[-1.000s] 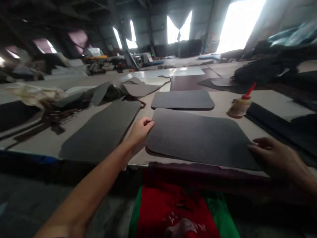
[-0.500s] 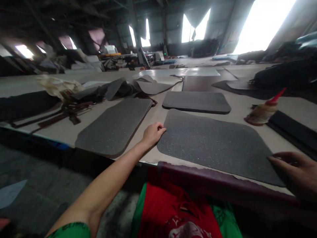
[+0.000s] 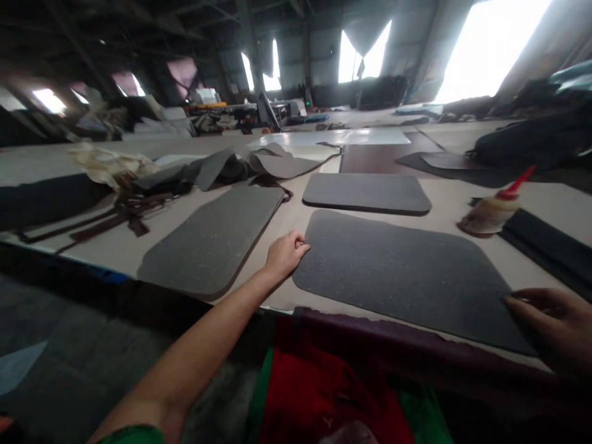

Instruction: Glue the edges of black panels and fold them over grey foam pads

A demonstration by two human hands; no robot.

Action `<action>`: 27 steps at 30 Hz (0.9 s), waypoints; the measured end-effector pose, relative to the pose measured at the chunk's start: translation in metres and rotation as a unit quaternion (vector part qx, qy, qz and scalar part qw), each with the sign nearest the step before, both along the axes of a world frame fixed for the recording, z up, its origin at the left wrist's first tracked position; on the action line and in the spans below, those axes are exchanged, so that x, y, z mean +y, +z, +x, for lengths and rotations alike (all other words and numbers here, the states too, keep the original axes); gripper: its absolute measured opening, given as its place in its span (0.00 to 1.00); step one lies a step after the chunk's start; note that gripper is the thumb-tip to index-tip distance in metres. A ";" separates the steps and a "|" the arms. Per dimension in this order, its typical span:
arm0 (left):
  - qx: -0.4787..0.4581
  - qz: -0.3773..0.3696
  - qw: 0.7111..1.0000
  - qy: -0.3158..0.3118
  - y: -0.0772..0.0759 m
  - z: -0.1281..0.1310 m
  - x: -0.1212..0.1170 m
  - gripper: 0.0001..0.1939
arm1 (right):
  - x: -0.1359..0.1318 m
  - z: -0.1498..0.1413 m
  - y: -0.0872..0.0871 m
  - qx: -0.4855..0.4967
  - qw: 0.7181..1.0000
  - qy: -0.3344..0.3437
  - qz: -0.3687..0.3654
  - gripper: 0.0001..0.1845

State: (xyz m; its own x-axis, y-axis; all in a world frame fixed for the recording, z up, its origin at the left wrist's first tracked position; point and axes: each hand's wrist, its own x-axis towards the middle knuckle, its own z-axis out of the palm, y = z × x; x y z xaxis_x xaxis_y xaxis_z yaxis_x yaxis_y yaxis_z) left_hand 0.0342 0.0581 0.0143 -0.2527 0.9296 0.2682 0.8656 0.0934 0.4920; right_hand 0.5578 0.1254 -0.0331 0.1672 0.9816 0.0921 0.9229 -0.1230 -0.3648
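Note:
A dark grey, round-cornered flat sheet [image 3: 398,271] lies in front of me at the table's near edge. My left hand [image 3: 287,254] pinches its left edge between thumb and bent fingers. At the opposite end, my right hand [image 3: 550,320] grips the right edge, thumb and forefinger pressed together there; part of this hand is in shadow. Just beyond the sheet rests a stack of smaller grey rounded panels [image 3: 367,192]. Left of my left hand lies a stack of similar grey panels [image 3: 213,243].
A glue bottle with a red nozzle [image 3: 491,213] stands at the right beside a long black piece [image 3: 548,250]. Loose grey offcuts [image 3: 277,161], brown strips [image 3: 123,216] and crumpled pale plastic [image 3: 108,161] lie at the left. Purple material [image 3: 370,339] hangs along the near table edge [image 3: 277,302].
Both hands stay at the sheet's two ends. The view has shifted very slightly, so the table appears a little lower; the sheet shows no clear movement on the table.

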 end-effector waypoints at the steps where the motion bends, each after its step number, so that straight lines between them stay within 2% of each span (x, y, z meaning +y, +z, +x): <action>1: 0.009 0.001 1.000 0.003 0.000 0.001 -0.001 0.10 | -0.005 -0.009 0.010 0.025 0.999 -0.020 -0.024 0.24; 4: 0.043 0.009 0.999 -0.001 -0.001 0.003 -0.002 0.16 | -0.020 -0.036 0.038 0.087 0.994 -0.041 -0.054 0.22; 7: 0.086 0.005 0.996 -0.030 -0.001 0.005 -0.003 0.09 | -0.029 -0.053 0.055 0.111 0.992 -0.031 -0.049 0.21; 12: 0.144 -0.011 0.988 -0.063 0.006 0.004 -0.008 0.10 | -0.031 -0.048 0.052 0.113 0.993 -0.003 -0.037 0.25; 15: 0.170 0.008 0.983 -0.074 0.020 0.014 -0.014 0.11 | -0.036 -0.042 0.049 0.086 0.995 0.021 0.039 0.25; 17: 0.182 0.034 0.974 -0.127 0.031 0.030 -0.015 0.11 | -0.040 -0.050 0.052 0.053 0.987 0.085 0.128 0.24; 20: 0.188 0.062 0.934 -0.296 0.039 0.068 -0.007 0.12 | -0.042 -0.081 0.056 0.008 0.949 0.246 0.198 0.24; 23: 0.189 0.049 0.876 -0.441 0.032 0.106 0.008 0.18 | -0.036 -0.116 0.052 -0.048 0.914 0.373 0.156 0.27; 25: 0.187 0.017 0.856 -0.482 0.021 0.122 0.017 0.24 | -0.032 -0.130 0.044 -0.078 0.906 0.402 0.107 0.33; 27: 0.181 -0.021 0.855 -0.485 0.011 0.126 0.025 0.29 | -0.031 -0.135 0.036 -0.095 0.909 0.400 0.073 0.38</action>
